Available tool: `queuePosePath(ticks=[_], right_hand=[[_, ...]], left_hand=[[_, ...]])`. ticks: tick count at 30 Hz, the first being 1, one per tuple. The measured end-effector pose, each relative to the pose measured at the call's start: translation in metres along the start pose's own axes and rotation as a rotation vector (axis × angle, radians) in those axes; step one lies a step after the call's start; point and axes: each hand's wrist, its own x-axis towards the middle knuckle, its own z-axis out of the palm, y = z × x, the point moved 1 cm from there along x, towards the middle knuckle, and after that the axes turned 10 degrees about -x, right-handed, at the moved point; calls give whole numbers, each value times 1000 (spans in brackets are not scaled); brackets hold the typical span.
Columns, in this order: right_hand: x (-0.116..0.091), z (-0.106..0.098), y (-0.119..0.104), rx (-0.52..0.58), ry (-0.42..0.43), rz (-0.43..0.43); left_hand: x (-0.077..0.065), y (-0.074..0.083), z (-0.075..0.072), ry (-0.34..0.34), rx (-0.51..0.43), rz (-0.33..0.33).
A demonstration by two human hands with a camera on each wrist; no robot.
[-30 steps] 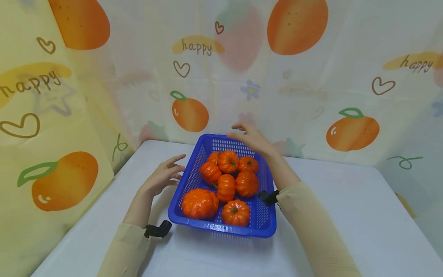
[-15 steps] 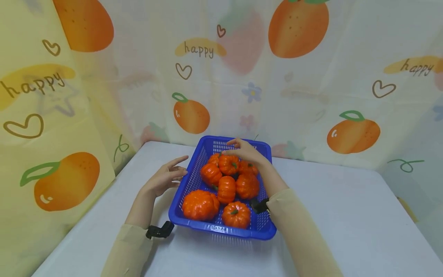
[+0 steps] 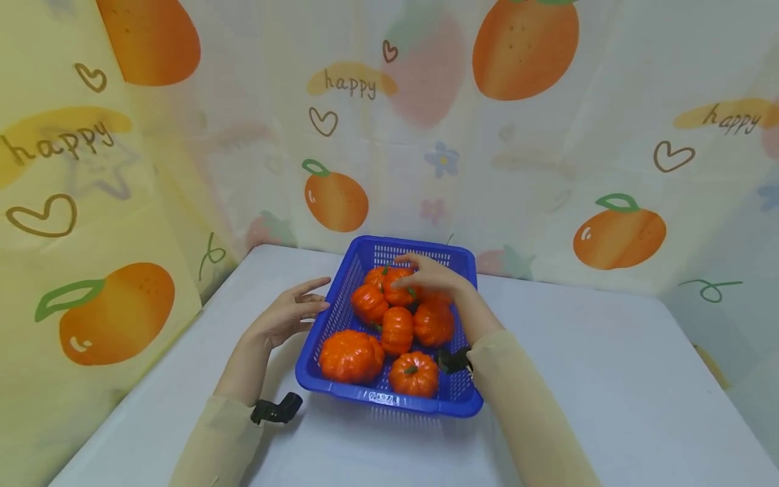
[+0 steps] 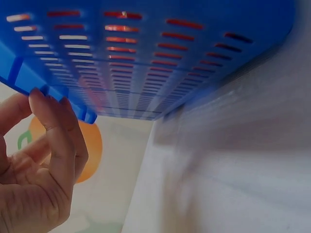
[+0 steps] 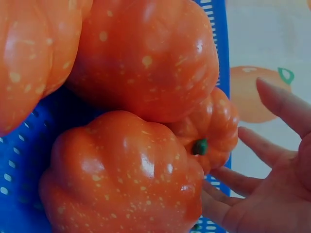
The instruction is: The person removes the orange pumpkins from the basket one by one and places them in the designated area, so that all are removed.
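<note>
A blue plastic basket [image 3: 435, 406] with slotted walls holds several small orange pumpkins. My left hand [image 3: 289, 314] is at the basket's left side; in the left wrist view its bent fingertips [image 4: 40, 99] touch the underside of the rim. Over the far part of the basket reaches my right hand [image 3: 433, 276], partly covering a pumpkin [image 3: 398, 287] there. The right wrist view has its fingers [image 5: 265, 148] spread beside a pumpkin with a green stem [image 5: 214, 126]; contact is hard to tell. A larger, lumpy pumpkin [image 3: 351, 356] lies at the near left, beside a round one [image 3: 414, 374].
The basket stands on a white-covered table [image 3: 584, 379]. Behind it hangs a fruit-printed cloth [image 3: 523, 189], and another stretch of cloth [image 3: 122, 230] closes the left side. Black wrist cameras [image 3: 276, 408] are strapped on both arms.
My right hand has come from above the basket's far right rim down and inward over the far pumpkins. The left hand stays by the left rim, and the basket stands still.
</note>
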Motion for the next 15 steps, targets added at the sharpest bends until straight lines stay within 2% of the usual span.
queuePosePath(ticks=[8,15], right_hand=[[0,4,5,-56,-19,-7],[1,5,6,3,-8,23]], left_hand=[[-6,-4,0,-28,-5,-9],[-12,-7,-2,-64,-38,-2]])
